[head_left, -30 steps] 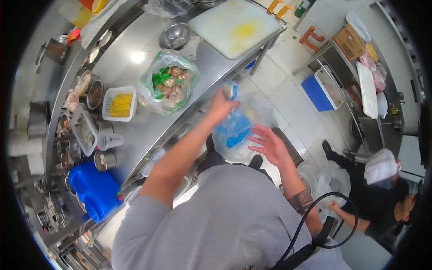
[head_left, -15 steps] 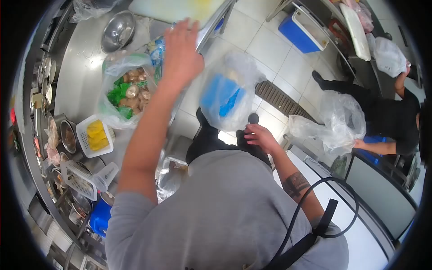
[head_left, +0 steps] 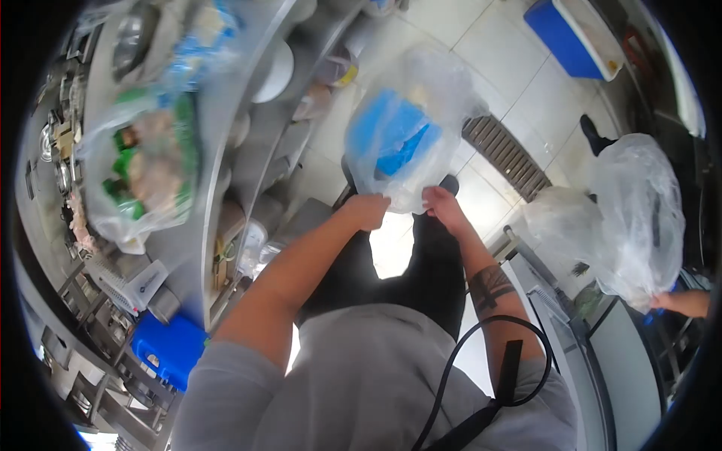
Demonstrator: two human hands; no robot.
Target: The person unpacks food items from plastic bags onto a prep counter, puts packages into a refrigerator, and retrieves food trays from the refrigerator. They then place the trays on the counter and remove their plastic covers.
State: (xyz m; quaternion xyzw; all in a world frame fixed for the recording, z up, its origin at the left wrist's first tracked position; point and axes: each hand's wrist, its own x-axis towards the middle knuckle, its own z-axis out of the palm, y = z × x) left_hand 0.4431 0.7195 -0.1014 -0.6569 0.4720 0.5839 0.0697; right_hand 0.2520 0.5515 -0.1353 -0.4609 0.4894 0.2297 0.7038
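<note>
In front of my legs is a clear plastic bag (head_left: 459, 98) with something bright blue (head_left: 395, 128) inside, its kind hidden by the film. My left hand (head_left: 368, 210) is closed on the bag's near edge. A short way to the right, my right hand (head_left: 444, 208) pinches the same edge. On the counter to my left, a blurred clear bag (head_left: 98, 169) holds brown, rounded pieces and green material.
The steel counter (head_left: 214, 113) runs along my left, with shelves of containers below. A blue stool (head_left: 171, 347) stands lower left. At right, another person's hand (head_left: 681, 303) grips a large clear bag (head_left: 639, 218). A blue-and-white bin (head_left: 568, 41) and floor grate (head_left: 505, 156) lie ahead.
My left hand has come down from above the counter to the bag's edge. My right hand has closed on that edge too. The view has shifted, and the other person's bag appears farther right.
</note>
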